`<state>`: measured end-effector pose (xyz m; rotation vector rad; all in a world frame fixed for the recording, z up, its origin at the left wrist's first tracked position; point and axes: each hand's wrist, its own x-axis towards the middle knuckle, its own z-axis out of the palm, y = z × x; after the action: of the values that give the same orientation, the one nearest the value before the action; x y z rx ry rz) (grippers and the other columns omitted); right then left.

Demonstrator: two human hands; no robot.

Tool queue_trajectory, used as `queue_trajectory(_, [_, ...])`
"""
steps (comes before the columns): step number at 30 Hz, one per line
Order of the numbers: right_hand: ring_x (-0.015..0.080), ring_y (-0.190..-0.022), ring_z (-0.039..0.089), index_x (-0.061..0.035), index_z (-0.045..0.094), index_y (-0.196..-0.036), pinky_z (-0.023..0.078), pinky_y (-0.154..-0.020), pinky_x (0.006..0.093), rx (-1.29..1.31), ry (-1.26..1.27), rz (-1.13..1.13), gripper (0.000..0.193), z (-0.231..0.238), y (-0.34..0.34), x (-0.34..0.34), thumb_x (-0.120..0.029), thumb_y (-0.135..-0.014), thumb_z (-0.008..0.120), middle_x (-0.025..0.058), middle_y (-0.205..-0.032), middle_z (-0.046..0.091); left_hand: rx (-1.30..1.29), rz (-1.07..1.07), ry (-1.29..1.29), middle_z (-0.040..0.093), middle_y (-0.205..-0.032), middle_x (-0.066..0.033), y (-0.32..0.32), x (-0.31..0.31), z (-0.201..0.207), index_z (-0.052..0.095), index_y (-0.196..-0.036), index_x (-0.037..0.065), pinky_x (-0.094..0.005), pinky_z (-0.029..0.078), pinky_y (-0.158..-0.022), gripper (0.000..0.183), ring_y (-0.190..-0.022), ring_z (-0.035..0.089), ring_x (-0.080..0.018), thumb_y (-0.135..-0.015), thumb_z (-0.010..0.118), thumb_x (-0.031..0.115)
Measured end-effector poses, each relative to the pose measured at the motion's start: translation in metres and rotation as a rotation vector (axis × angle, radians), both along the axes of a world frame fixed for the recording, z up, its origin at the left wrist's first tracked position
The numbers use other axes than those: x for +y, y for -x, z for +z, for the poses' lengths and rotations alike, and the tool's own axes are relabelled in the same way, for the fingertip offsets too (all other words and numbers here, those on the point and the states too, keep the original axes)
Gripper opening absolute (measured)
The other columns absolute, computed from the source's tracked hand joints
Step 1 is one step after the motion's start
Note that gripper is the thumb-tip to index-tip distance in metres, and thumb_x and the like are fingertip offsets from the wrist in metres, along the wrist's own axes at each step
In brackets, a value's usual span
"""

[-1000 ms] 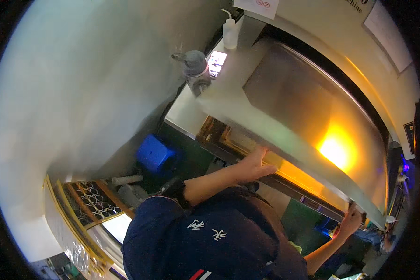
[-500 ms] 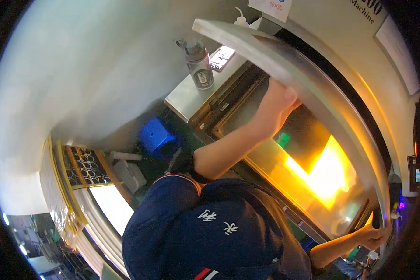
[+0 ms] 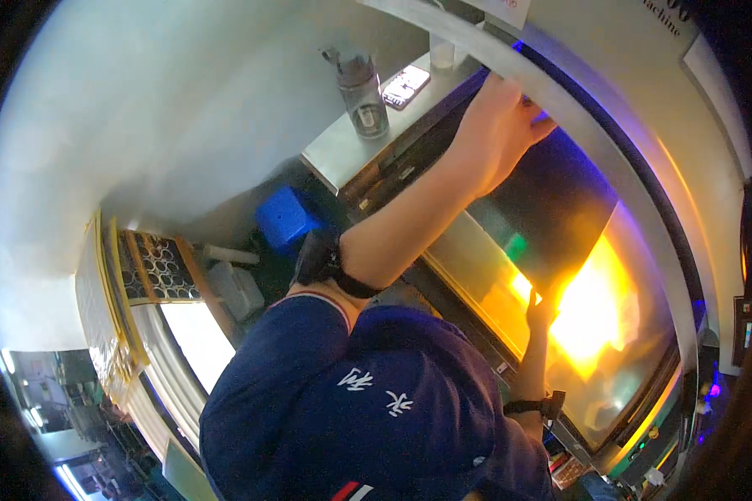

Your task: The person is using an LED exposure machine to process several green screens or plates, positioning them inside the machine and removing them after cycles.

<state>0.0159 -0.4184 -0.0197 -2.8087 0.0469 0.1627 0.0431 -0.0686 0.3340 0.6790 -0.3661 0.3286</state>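
While my left arm reaches up and forward, the left hand (image 3: pixel 505 125) sits at the edge of the raised lid (image 3: pixel 551 86), fingers pointing right; whether they are closed on it I cannot tell. Below that hand, my right hand (image 3: pixel 541 309) reaches over the machine bed (image 3: pixel 476 275), its finger closure lost in glare. Yellow light (image 3: pixel 597 321) glows just right of it. My left forearm blocks part of the bed. Left of the upper hand: phone (image 3: pixel 407 88), grey bottle (image 3: pixel 368 108); farther down-left, boxy blue item (image 3: pixel 282 219).

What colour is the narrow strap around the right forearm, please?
The narrow strap is black, showing best in the head view.
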Motion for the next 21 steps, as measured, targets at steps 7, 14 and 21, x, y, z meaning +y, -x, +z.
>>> queue_trajectory(7, [0.0401, -0.145, 0.023, -0.0158, 0.032, -0.151, 0.024, -0.112, 0.0630, -0.038, 0.221, -0.352, 0.076, -0.052, 0.014, -0.032, -0.062, -0.093, 0.047, 0.0148, -0.158, 0.027, -0.054, 0.117, -1.242, 0.013, -0.163, -0.0159, -0.025, 0.012, -0.159, 0.014, -0.156, 0.007, -0.0604, 0.015, -0.117, 0.086, -0.150, 0.012, -0.0342, -0.093, 0.060, 0.043])
queue_trajectory(14, [0.0380, -0.124, 0.051, -0.0114, 0.050, -0.137, 0.043, -0.100, 0.0532, 0.280, 0.245, -0.523, 0.075, -0.021, -0.021, -0.026, -0.062, -0.083, 0.063, 0.0154, -0.141, 0.050, -0.015, -0.131, -2.139, 0.008, -0.161, -0.0245, 0.065, 0.028, -0.342, 0.019, -0.151, -0.008, -0.0613, 0.006, -0.117, 0.118, -0.149, 0.002, -0.0413, -0.072, 0.069, 0.065])
queue_trajectory(21, [0.0161, -0.086, 0.057, 0.0070, 0.055, -0.121, 0.044, -0.055, 0.0320, 0.259, -0.226, -0.907, 0.082, -0.091, 0.019, -0.097, -0.060, -0.077, 0.073, 0.0081, -0.111, 0.062, -0.058, -0.230, -1.963, 0.006, -0.161, -0.0254, 0.054, 0.079, -0.358, 0.020, -0.150, -0.010, -0.0485, 0.006, -0.122, 0.115, -0.150, 0.004, -0.0387, -0.075, 0.063, 0.068])
